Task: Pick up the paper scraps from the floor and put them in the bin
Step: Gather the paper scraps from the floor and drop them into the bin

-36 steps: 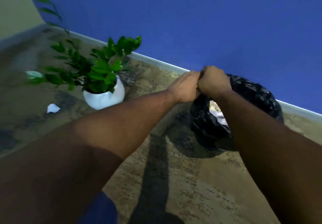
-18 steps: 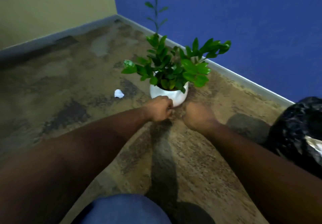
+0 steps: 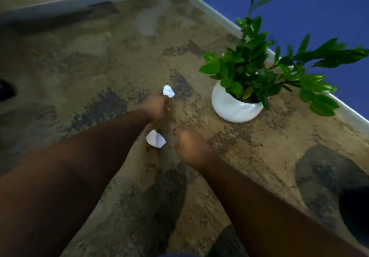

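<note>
Two white paper scraps lie on the mottled brown floor. The far scrap (image 3: 168, 91) sits right at the fingertips of my left hand (image 3: 155, 106), whose fingers are curled in; whether they pinch the paper is unclear. The near scrap (image 3: 156, 138) lies between my two wrists, partly under my left forearm. My right hand (image 3: 189, 146) hovers just to its right, fingers curled into a loose fist with nothing in it. A dark shape at the right edge (image 3: 355, 212) looks like the black bin bag, mostly cut off.
A white round pot (image 3: 235, 106) with a leafy green plant (image 3: 259, 66) stands to the right of my hands, near the blue wall's skirting (image 3: 219, 16). A beige wall closes the far left. A dark object (image 3: 6, 91) sits at the left edge.
My view swung left, away from the bin. Both hands left the bin bag and came down to the floor; my left hand reached out to the far scrap. A second scrap came into view.
</note>
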A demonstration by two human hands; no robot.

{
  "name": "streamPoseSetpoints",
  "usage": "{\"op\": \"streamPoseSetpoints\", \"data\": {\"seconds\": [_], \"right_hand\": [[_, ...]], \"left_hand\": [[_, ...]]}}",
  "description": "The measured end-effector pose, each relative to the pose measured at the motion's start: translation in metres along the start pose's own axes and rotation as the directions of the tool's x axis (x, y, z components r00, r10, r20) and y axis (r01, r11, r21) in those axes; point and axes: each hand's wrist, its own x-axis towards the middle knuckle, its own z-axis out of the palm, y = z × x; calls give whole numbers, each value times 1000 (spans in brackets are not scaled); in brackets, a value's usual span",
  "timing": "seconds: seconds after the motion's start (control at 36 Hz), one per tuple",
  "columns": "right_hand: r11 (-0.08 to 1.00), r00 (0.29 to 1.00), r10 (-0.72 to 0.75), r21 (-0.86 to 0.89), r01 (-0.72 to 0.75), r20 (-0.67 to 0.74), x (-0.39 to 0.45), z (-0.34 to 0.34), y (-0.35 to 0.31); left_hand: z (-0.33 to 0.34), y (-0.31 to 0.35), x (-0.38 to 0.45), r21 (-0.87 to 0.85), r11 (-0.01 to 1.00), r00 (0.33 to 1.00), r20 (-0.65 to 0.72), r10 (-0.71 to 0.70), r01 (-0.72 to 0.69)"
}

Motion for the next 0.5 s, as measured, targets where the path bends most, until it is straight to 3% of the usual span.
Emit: {"op": "streamPoseSetpoints", "data": {"seconds": [0.11, 0.19, 0.39, 0.5], "right_hand": [[1000, 999, -7, 11, 6, 45, 18, 26, -11], [997, 994, -52, 62, 46, 93, 32, 42, -12], [991, 990, -110, -70, 117, 91, 59, 61, -23], [988, 984, -112, -95, 126, 139, 64, 71, -29]], "left_hand": [[9, -17, 16, -42, 999, 1000, -8, 9, -9], [13, -22, 30, -66, 995, 997, -16, -70, 69], [19, -28, 66, -108, 987, 991, -51, -121, 115], [24, -28, 82, -44, 989, 988, -64, -140, 138]]}}
